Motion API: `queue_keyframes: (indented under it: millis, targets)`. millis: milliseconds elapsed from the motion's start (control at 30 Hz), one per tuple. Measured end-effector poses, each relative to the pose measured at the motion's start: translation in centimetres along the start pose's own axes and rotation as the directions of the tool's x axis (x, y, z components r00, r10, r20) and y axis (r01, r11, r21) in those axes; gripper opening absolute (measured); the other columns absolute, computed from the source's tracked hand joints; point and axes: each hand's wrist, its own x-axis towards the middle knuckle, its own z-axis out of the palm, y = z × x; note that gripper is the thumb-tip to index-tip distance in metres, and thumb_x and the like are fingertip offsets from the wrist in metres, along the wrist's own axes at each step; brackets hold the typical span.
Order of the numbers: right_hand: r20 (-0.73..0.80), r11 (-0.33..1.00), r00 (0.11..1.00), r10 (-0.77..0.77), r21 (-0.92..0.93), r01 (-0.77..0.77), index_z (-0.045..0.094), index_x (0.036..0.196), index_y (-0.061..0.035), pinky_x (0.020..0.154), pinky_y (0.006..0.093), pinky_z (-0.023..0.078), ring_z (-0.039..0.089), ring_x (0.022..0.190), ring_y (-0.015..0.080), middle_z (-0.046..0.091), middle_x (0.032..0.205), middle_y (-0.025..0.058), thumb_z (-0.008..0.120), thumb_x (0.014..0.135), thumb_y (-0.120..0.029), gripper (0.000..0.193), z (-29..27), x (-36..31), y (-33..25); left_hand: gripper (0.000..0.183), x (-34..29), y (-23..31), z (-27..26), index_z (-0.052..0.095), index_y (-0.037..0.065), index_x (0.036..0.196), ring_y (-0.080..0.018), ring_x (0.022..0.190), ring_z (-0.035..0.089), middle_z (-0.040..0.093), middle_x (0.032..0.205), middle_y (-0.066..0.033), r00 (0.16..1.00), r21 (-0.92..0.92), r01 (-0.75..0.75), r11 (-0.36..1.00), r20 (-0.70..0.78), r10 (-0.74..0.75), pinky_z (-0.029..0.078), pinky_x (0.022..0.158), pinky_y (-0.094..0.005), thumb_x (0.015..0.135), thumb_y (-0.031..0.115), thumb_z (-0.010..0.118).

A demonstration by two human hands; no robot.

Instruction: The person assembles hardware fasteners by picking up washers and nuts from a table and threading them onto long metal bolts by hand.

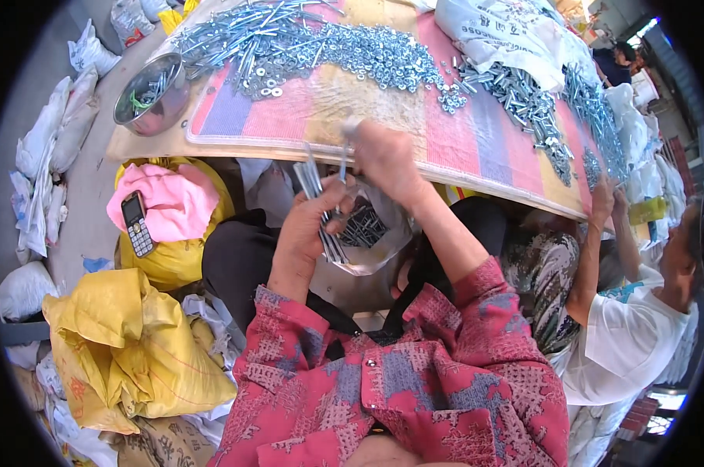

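My left hand (pixel 303 229) is closed around a bunch of long metal bolts (pixel 310 180), which stick out above and below the fist. One of them stands apart from the bunch, toward my right hand (pixel 389 162). That hand is closed, its fingers curled at this bolt's upper end. A small silvery piece (pixel 351 127) shows blurred at its fingertips; its kind cannot be made out. Beneath both hands, between my knees, a clear plastic bag (pixel 383 261) hangs open with many dark metal bolts (pixel 363 225) inside.
On the striped table mat (pixel 270 128) lie heaps of long bolts (pixel 247 35), washers and nuts (pixel 375 58), and sleeves (pixel 515 97). A metal bowl (pixel 153 95) stands at left, above a phone (pixel 136 224) on pink cloth. Yellow sacks (pixel 142 350) sit left; a co-worker (pixel 632 335) works at right.
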Motion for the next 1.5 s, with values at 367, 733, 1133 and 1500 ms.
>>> queue_keyframes:
  millis: [367,733,1133,1500]
  targets:
    - [0.019,0.742,0.975,0.221,-0.652,-0.156,0.062,0.093,-0.0051,0.069,0.0460,0.051,0.064,0.080,0.0366,0.061,0.099,0.0148,0.058,0.086,-0.023,0.020,2.4,8.3,11.4,0.024,0.0,0.4,1.0,0.065,-0.003,0.103,-0.0060,0.054,0.053,0.063,0.075,-0.0070,0.965,0.105,-0.157,0.982,-0.196,0.175,0.035,0.038,-0.0160,0.085,0.011,0.071]
    - [-0.090,0.816,0.876,0.474,-0.327,-0.476,0.064,0.095,-0.0072,0.077,0.0453,0.049,0.063,0.093,0.0334,0.062,0.103,0.0168,0.058,0.089,-0.025,0.020,0.9,6.5,8.9,0.027,-0.6,0.4,0.0,0.065,-0.002,0.105,-0.0052,0.050,0.050,0.062,0.072,-0.0054,0.969,0.153,-0.151,0.977,-0.174,0.177,0.034,0.040,-0.0158,0.084,0.014,0.072]
    - [0.139,0.725,0.975,0.175,-0.688,-0.032,0.062,0.092,-0.0028,0.067,0.0465,0.053,0.066,0.083,0.0364,0.062,0.097,0.0171,0.055,0.082,-0.016,0.018,2.4,9.1,11.0,0.026,-0.5,1.0,0.6,0.065,-0.003,0.105,-0.0049,0.049,0.048,0.062,0.071,-0.0043,0.970,0.162,-0.166,0.973,-0.148,0.190,0.033,0.040,-0.0161,0.085,0.014,0.070]
    - [-0.130,0.948,0.940,0.317,0.006,-0.319,0.059,0.082,0.0013,0.052,0.0351,0.042,0.058,0.052,0.0213,0.058,0.058,0.0105,0.057,0.091,-0.021,0.024,0.5,4.0,3.4,0.024,-1.6,0.8,0.7,0.067,-0.001,0.106,-0.0046,0.054,0.050,0.061,0.071,-0.0031,0.973,0.235,-0.171,0.957,-0.109,0.201,0.034,0.041,-0.0167,0.087,0.015,0.067]
